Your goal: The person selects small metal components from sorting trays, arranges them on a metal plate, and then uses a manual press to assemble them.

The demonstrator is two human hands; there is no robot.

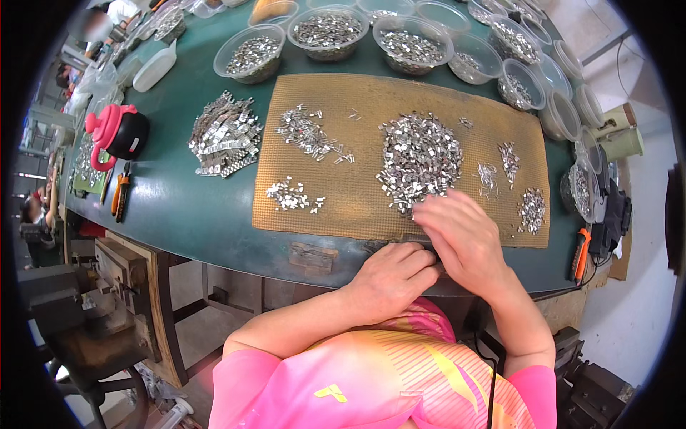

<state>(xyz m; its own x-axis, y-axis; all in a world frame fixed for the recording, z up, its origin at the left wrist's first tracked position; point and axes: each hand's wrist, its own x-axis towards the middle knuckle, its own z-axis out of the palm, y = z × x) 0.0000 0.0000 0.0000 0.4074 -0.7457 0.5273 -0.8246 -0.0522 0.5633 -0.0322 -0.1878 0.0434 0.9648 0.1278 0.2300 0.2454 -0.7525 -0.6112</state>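
Observation:
A large heap of small silvery metal pieces [420, 159] lies on a tan textured mat [343, 214] before me. My right hand [463, 239] reaches to the heap's near edge, its fingers curved and held together, the fingertips at the closest pieces. Whatever they pinch is too small to name. My left hand [400, 275] is closed at the table's front edge, just left of my right wrist. Its curled fingers hide anything inside. Smaller groups lie around the heap: thin pins [307, 132], shiny bits [291, 196], more pins [487, 177] and a small pile [532, 210].
Clear plastic bowls [327, 32] of metal parts line the table's back and right. Left of the mat lie stacked metal strips [225, 136], a pink-and-black pot [118, 132] and orange-handled pliers [121, 193]. An orange-handled tool [579, 255] rests at the right edge.

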